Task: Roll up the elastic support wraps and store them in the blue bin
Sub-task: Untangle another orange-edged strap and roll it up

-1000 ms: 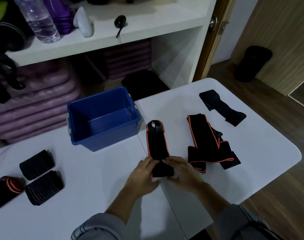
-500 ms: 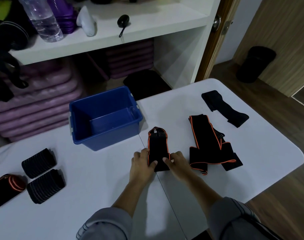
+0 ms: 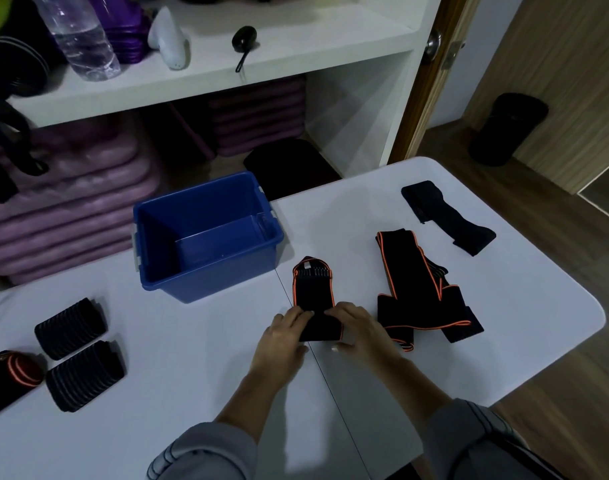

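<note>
You are holding the orange-edged wrap [image 3: 313, 299] at its near end, where a fat black roll is sitting on the white table [image 3: 192, 393] between your palms. Your left hand [image 3: 282, 341] is curling its fingers [image 3: 301, 315] over the roll's left side, and your right hand [image 3: 360, 332] is closing around its right side, thumb tip down on the table. Beyond the roll, the unrolled part is lying flat and pointing away from you, black with thin orange trim and a ribbed band near its far tip. The blue bin [image 3: 206, 233] is standing open just beyond and left of it, nothing showing inside. Right of your hands, a second orange-edged wrap [image 3: 421, 289] is lying loosely folded, and a plain black wrap [image 3: 445, 216] is lying farther back. Three rolled wraps [image 3: 71, 355] are resting near the table's left edge.
</note>
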Demonstrator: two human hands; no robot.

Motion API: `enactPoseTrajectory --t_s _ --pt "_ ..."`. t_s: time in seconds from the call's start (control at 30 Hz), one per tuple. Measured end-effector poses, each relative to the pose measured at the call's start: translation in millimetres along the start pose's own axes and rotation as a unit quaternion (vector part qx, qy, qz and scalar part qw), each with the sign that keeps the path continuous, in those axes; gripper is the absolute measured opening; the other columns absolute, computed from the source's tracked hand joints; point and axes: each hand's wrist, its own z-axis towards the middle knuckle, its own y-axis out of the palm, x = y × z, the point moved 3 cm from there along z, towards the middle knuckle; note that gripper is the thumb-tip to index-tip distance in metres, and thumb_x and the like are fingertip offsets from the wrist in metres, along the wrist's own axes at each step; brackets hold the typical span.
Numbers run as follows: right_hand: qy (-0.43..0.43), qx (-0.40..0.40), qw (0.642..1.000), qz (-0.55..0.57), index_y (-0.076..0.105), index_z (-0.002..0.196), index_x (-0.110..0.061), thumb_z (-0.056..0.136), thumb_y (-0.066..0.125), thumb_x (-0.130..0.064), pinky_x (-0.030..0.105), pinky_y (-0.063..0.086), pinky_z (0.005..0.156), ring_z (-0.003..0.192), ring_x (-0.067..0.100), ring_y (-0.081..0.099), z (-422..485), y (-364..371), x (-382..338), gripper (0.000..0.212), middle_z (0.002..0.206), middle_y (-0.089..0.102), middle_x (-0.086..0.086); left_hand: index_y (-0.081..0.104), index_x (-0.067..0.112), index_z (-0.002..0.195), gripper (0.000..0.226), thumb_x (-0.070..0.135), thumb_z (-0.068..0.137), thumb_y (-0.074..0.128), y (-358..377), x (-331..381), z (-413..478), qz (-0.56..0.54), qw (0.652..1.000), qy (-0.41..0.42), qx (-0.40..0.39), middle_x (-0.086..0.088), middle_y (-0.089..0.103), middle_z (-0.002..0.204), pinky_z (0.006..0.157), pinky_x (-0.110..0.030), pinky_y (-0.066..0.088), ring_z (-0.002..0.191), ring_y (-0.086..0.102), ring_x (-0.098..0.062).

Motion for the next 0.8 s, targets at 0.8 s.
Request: enactPoseTrajectory --t_s 0.8 --pt "0.195 0.048 0.950 0.240 0.043 0.130 -0.010 0.080 0.063 -0.038 0.035 0.051 0.081 0.097 0.019 0.059 8.7 13.8 -16.6 0.061 0.114 0.053 -0.002 0.044 0.016 0.133 0.052 0.026 0.085 0.062 -7.6 -6.8 -1.0 -0.291 0.916 -0.265 0.076 -0.006 0.055 0.127 0.099 -0.046 0.043 0.114 0.051 -0.028"
